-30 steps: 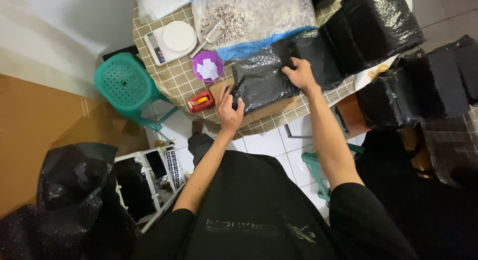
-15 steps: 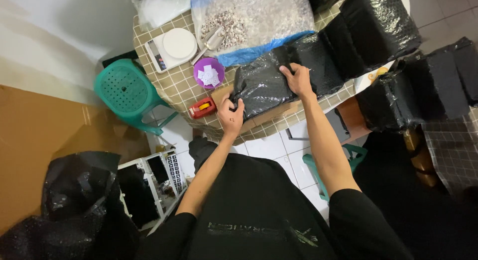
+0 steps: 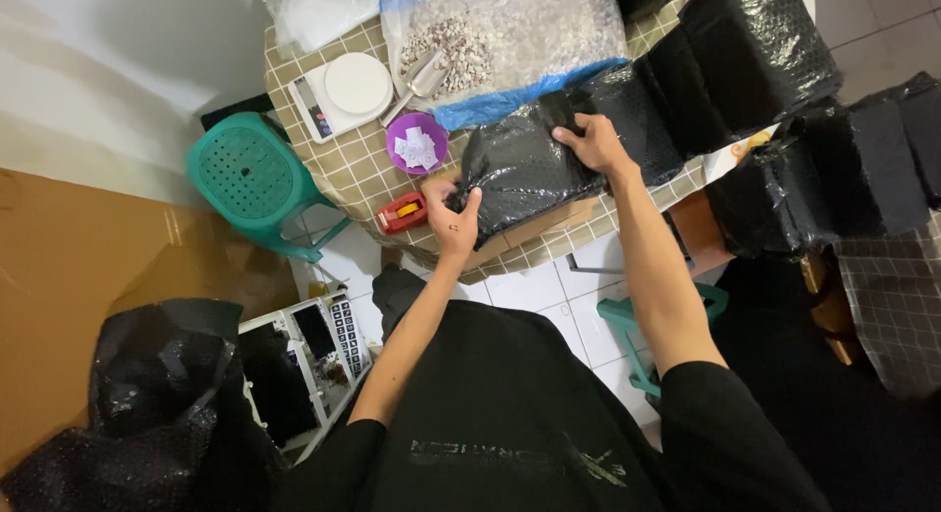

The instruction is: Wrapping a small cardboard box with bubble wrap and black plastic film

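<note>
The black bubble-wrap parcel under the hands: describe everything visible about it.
The black bubble-wrap parcel is a glossy, dimpled, roughly oblong bundle lying flat near the front edge of the tiled table. The left hand grips its left end; the right hand presses on its upper right edge. A brown cardboard piece shows beneath it. Its right end meets more black wrap; its top edge meets a blue-edged clear bag.

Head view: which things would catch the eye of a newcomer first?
First, the black bubble-wrap parcel at the table's near edge, with the left hand at its left end and the right hand on top. Then the green stool left of the table and the white scale beside a purple bowl.
</note>
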